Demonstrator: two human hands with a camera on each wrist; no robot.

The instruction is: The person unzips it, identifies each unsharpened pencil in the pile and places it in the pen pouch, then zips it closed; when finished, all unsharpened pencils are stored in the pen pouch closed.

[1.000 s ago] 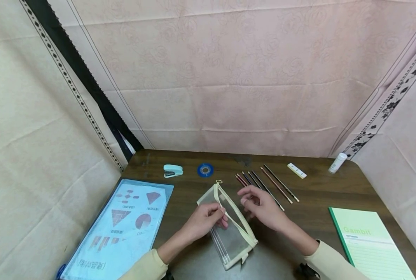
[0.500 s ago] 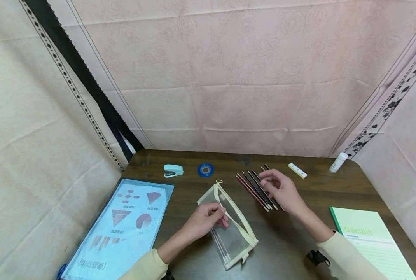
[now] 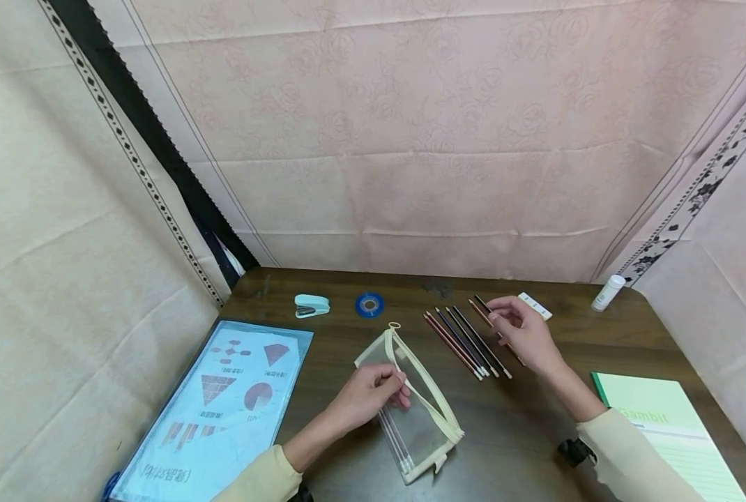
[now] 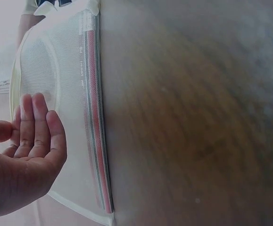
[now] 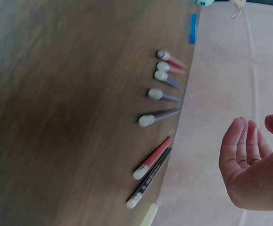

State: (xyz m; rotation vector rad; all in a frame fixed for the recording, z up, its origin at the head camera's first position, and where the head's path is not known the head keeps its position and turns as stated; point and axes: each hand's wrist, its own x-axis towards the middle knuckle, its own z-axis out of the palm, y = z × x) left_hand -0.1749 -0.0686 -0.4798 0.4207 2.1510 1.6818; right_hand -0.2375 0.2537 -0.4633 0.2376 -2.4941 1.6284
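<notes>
My left hand [image 3: 373,394] pinches the rim of a cream-edged mesh pencil case [image 3: 422,436], whose mouth gapes. Through its mesh in the left wrist view, long red and dark striped pencils [image 4: 96,108] lie along the bottom. Over the right end of a row of pencils [image 3: 482,342] hovers my right hand [image 3: 526,335], fingers loosely bent and holding nothing. Beneath it, a red pencil [image 5: 154,158] and a black pencil [image 5: 150,176] lie side by side on the table, apart from the others, their white ends toward me.
Along the back stand a light blue stapler [image 3: 312,306], a blue tape roll [image 3: 369,305], a white eraser [image 3: 539,308] partly behind my right hand, and a white-capped bottle [image 3: 608,293]. A blue folder [image 3: 229,404] lies left, a green notebook [image 3: 668,418] right.
My right hand has moved from beside the pencil case rightward across the pencils to the two rightmost ones. The left hand and the case have stayed put.
</notes>
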